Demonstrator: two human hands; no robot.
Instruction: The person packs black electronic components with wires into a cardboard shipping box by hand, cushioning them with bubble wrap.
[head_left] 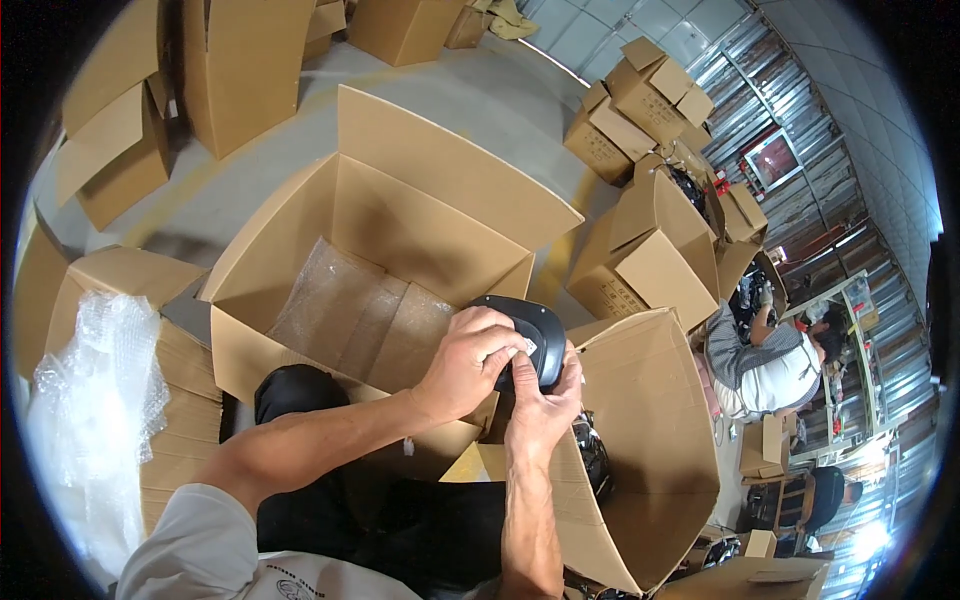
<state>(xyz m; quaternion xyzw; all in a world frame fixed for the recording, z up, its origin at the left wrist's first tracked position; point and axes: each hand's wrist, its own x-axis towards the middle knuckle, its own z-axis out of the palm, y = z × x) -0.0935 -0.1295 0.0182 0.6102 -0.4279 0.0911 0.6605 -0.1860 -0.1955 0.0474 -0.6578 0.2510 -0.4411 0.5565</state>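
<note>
Grips: two, both at one part.
Right grip [545, 408]: grasping the part along its near right edge, thumb laid over its face toward the label.
Left grip [466, 362]: fingers curled, thumb tip at the label; whether it pinches the label or only presses on it, I cannot tell.
Part [547, 328]: one, black, rounded, held up in the hands above the right edge of the front box.
Label [530, 346]: one, small, white, on or against the part's face, between the thumbs.
Front box [415, 215]: one, open, with bubble wrap [325, 295] spread on its bottom.
Right box [650, 415]: one, open, just beside the right forearm, black goods [594, 455] showing inside.
Left box [185, 385]: one, with one heap of clear wrap [95, 425] over it.
Far boxes [645, 95]: several at the upper right, some stacked; at least three more stand at the upper left.
Other people: two at far right, one in white and grey [770, 372], one in black [828, 497].
</note>
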